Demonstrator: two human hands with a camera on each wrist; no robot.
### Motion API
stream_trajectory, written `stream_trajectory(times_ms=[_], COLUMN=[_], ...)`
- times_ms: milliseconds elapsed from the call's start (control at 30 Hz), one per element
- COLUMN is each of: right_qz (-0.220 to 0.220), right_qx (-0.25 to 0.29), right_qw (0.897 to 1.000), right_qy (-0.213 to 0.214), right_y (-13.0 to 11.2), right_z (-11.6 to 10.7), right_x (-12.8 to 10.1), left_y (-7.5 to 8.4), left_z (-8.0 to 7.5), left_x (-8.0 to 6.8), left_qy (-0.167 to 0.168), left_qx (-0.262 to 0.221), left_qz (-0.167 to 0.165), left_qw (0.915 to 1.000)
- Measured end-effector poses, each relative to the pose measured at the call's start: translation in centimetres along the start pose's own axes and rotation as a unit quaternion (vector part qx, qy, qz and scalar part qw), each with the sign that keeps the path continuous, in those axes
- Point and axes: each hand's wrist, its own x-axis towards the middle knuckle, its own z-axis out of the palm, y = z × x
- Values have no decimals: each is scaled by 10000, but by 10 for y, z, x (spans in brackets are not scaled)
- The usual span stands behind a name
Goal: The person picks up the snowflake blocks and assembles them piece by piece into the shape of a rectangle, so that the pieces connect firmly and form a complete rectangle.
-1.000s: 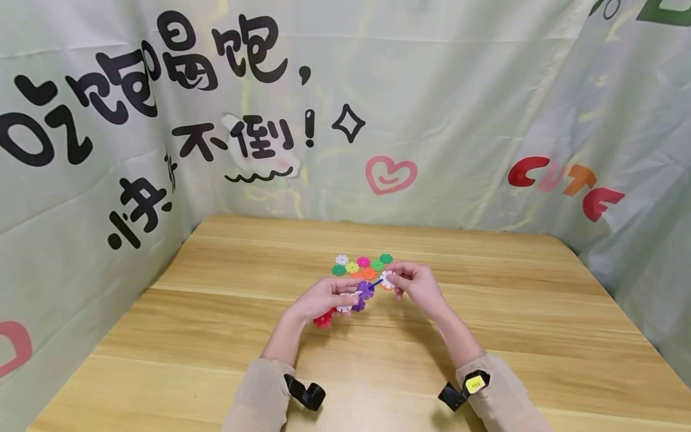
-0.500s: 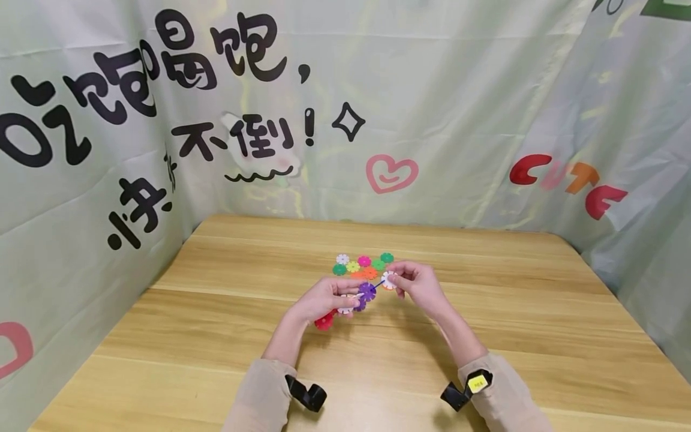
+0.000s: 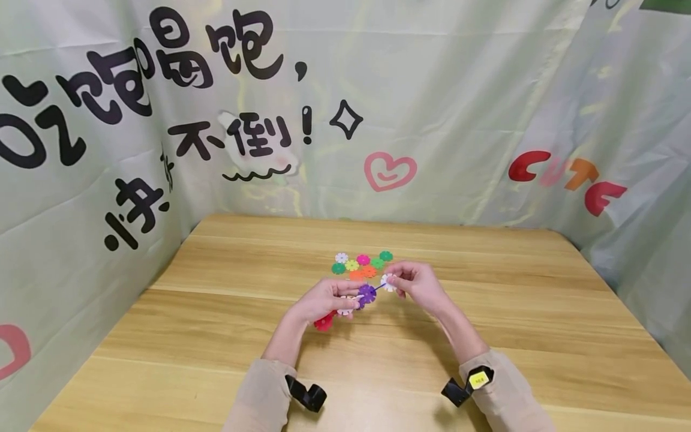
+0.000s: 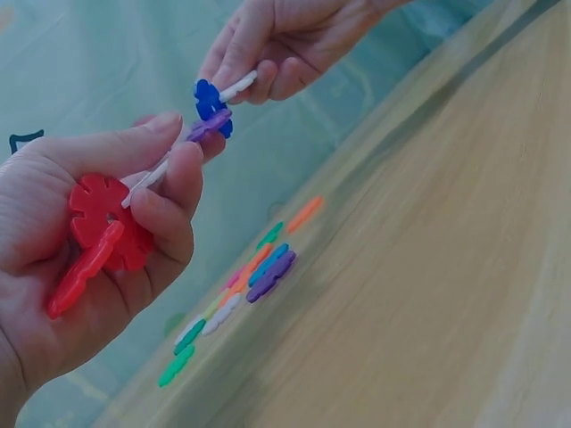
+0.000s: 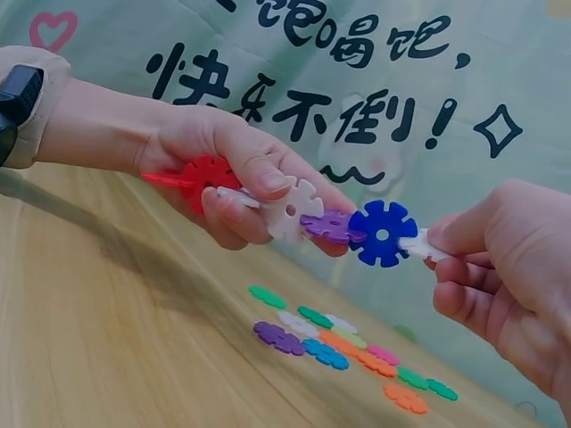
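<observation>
A chain of interlocking snowflake discs runs between the two hands, above the table. My left hand (image 3: 324,298) grips its red and white end: a red disc (image 5: 205,176) lies against the palm, and a white disc (image 5: 293,203) is pinched between thumb and fingers. Further along come a purple disc (image 5: 326,226) and a blue disc (image 5: 384,216). With thumb and index finger, my right hand (image 3: 418,287) pinches a white disc (image 5: 414,246) at the other end. In the right wrist view this white disc meets the blue one's edge; how deep the slots engage is unclear.
Several loose discs lie flat beyond the hands on the wooden table (image 3: 513,312), among them a pink disc (image 3: 363,260), a yellow disc (image 3: 351,265) and a purple disc (image 5: 278,338). A printed cloth (image 3: 448,120) hangs behind the table.
Both hands keep nearly the same place and the same hold on the chain. The white disc in the right hand shifts very slightly, and the head view tilts a little.
</observation>
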Motion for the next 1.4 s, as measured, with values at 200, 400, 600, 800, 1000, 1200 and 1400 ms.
stream_trajectory(times_ms=[200,400,600,800,1000,1200,1400], right_qz=[84,154,91,-54,-151,-113,-27], right_qx=[-66,-195,-507,-537,-608,-613,-578], right_qw=[9999,9997,9986,9985,9979,9979,9982], right_qy=[-30,17,70,-88,-144,-190,-175], right_y=[-3,-6,-4,-1,-2,-2,-2], right_z=[0,-3,2,10,18,22,25], right_x=[1,0,5,11,14,15,15], left_y=[4,6,5,2,-2,-3,-5], left_z=[-1,3,11,15,17,19,19], left_x=[2,5,7,9,12,12,12], left_qy=[-15,-37,-218,-52,248,485,670], left_qx=[-6,-437,-506,-475,-526,-598,-752], left_qz=[2,-99,-70,-259,-279,-234,-208], left_qw=[10000,9990,9985,9985,9979,9968,9947])
